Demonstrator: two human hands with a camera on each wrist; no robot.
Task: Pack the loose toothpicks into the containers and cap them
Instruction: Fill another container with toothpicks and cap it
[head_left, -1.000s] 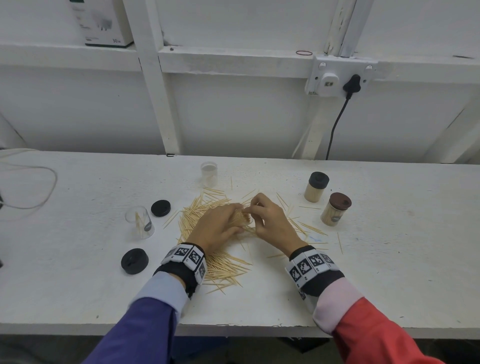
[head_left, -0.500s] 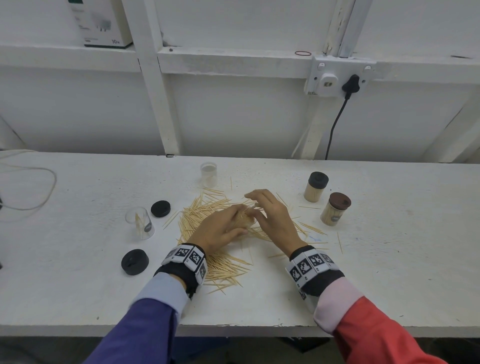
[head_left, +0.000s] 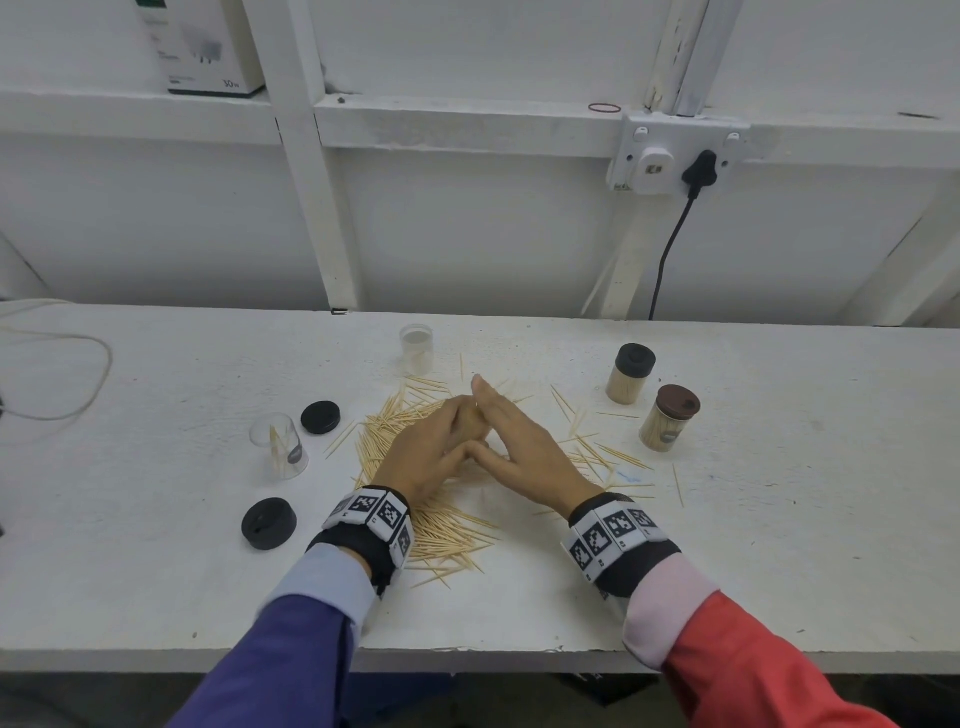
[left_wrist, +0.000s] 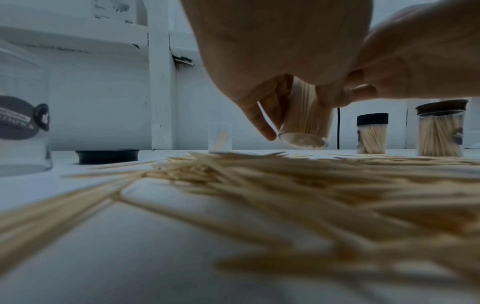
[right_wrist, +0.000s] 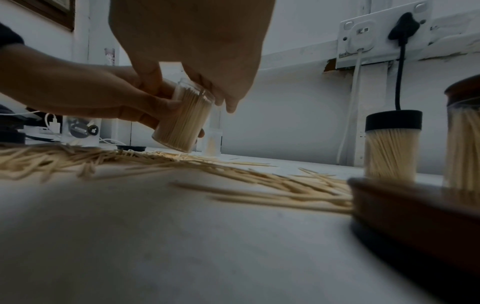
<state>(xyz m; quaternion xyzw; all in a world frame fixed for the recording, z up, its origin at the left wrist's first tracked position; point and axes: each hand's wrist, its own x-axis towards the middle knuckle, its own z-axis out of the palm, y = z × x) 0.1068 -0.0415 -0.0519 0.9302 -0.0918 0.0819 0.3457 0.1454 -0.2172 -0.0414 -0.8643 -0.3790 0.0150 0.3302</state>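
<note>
A heap of loose toothpicks (head_left: 441, 530) lies on the white table (head_left: 156, 571) in front of me. My left hand (head_left: 441, 449) grips a clear container (left_wrist: 306, 121) packed with toothpicks, tilted just above the heap. In the right wrist view the same container (right_wrist: 184, 121) shows its open mouth under my right hand. My right hand (head_left: 519, 441) lies with straight fingers across that mouth and touches the toothpick ends. In the head view both hands hide most of the container.
Two capped full containers, black-lidded (head_left: 629, 374) and brown-lidded (head_left: 670, 423), stand at the right. An open clear container (head_left: 416, 348) stands behind the heap; another (head_left: 280, 447) holding a few toothpicks stands left. Two black caps (head_left: 320, 417) (head_left: 269, 523) lie left. A brown cap (right_wrist: 415, 205) lies by my right wrist.
My right hand stopped pinching at the container's mouth and spread its fingers flat over it. The left hand kept its hold in nearly the same place.
</note>
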